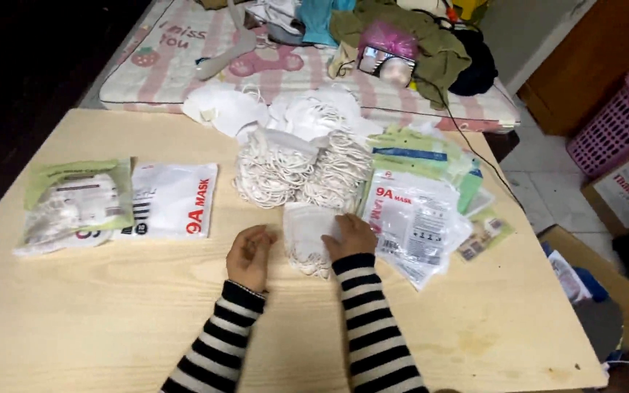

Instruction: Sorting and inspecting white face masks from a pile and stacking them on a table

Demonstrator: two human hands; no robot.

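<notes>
White folded face mask [307,240] lies flat on the wooden table [111,320], between both hands. Right hand [352,236] presses its right edge, fingers spread on top. Left hand [249,255] just beside its left edge, fingers loosely curled, holding nothing visible. Right of hands: clear mask packets [416,225]. Beyond hands: heap of white masks with ear loops [300,167]. Far left: sealed packets [118,204].

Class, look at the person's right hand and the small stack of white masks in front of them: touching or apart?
Touching. The head view shows the right hand lying on the stack of white masks, fingers overlapping its right edge.
</notes>
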